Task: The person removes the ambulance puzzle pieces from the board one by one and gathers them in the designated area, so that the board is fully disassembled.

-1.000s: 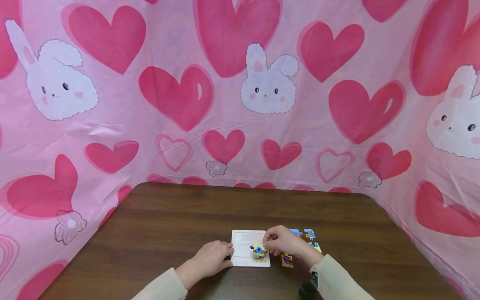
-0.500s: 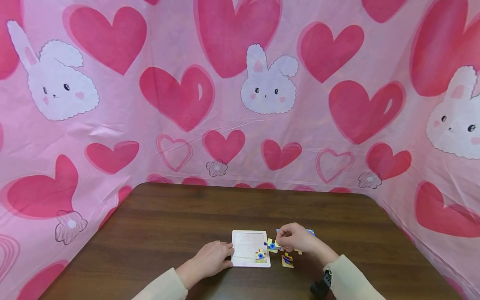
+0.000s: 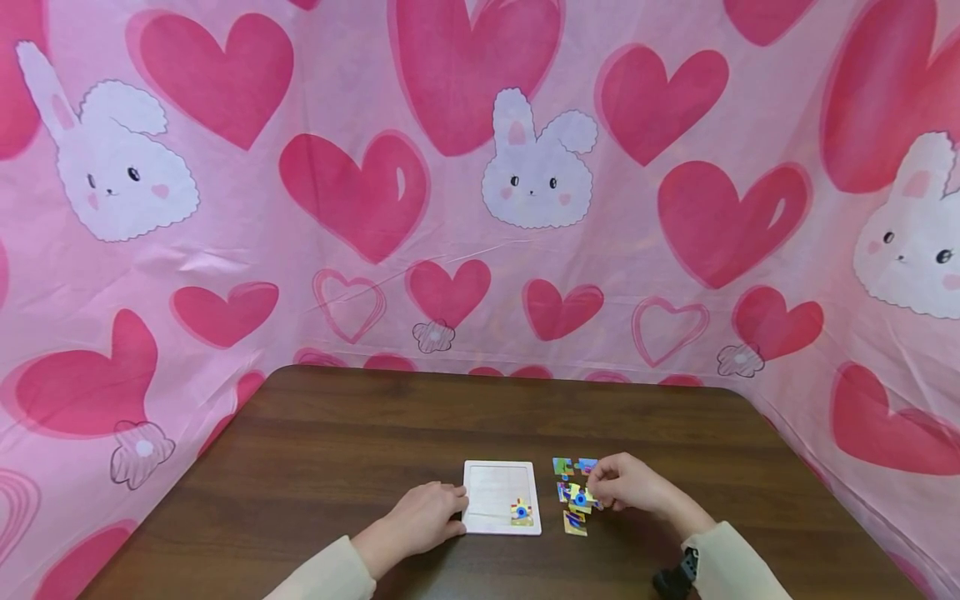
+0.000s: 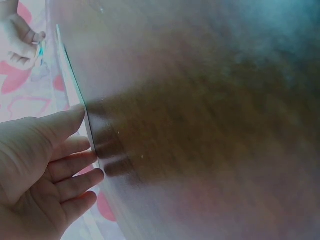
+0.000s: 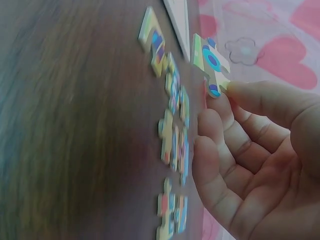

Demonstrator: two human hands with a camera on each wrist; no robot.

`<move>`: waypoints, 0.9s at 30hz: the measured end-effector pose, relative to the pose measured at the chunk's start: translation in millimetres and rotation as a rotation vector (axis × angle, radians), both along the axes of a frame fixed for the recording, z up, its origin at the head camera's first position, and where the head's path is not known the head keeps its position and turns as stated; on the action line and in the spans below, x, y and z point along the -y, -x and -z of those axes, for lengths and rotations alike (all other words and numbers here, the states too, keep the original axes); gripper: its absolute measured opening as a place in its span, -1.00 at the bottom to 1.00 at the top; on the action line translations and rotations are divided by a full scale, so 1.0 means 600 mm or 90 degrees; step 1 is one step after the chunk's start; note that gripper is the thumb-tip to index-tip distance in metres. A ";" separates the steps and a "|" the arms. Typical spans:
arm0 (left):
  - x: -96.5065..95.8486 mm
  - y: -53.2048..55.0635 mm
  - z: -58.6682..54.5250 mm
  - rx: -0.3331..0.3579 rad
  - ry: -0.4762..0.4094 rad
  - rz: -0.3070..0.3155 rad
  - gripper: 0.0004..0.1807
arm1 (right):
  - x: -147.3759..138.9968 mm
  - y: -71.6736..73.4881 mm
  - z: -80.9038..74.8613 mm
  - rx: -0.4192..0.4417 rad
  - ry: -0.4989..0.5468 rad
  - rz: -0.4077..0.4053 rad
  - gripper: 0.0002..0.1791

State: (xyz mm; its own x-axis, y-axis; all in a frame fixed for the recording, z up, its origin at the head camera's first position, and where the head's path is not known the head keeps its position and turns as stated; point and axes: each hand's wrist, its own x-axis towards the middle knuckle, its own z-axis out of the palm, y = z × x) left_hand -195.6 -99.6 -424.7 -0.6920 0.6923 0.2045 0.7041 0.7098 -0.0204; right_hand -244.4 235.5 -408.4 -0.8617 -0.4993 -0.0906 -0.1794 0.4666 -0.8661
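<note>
In the head view my left hand (image 3: 423, 517) rests with its fingertips against the left edge of a pale wooden puzzle tray (image 3: 487, 527). The left wrist view shows the fingertips (image 4: 95, 175) of that hand right at the tray's thin edge. One puzzle piece (image 3: 522, 512), yellow with a blue round, lies in the tray's lower right corner. My right hand (image 3: 630, 485) pinches a yellow jigsaw piece (image 5: 212, 62) with a blue ring between thumb and forefinger. It is held above the loose pieces right of the tray, partly covering them from the head camera.
Several loose puzzle pieces (image 3: 574, 523) lie on the dark wooden table (image 3: 360, 433) to the right of the tray, also lined up in the right wrist view. A pink curtain (image 3: 480, 292) with hearts and rabbits hangs around the table's far sides.
My right hand has moved right with the pinched puzzle piece, from over the tray to over the loose pieces. The piece in the tray's corner now shows fully. My left hand has stayed put.
</note>
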 end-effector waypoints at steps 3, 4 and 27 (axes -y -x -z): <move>0.000 0.000 0.000 0.000 -0.001 0.001 -0.82 | -0.012 -0.001 0.003 -0.008 -0.016 0.000 -0.89; 0.000 0.000 0.001 0.001 -0.001 0.002 -0.82 | -0.016 -0.001 0.004 -0.009 -0.023 -0.001 -0.89; 0.001 0.000 0.001 -0.001 -0.001 0.000 -0.82 | -0.045 -0.009 0.013 0.016 -0.084 -0.047 -0.89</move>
State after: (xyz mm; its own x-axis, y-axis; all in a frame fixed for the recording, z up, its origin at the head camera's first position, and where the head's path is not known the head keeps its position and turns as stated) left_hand -195.4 -100.1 -425.1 -0.6923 0.6916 0.2062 0.7036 0.7103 -0.0201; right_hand -238.9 262.5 -416.4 -0.8195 -0.5438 -0.1808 -0.1962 0.5626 -0.8031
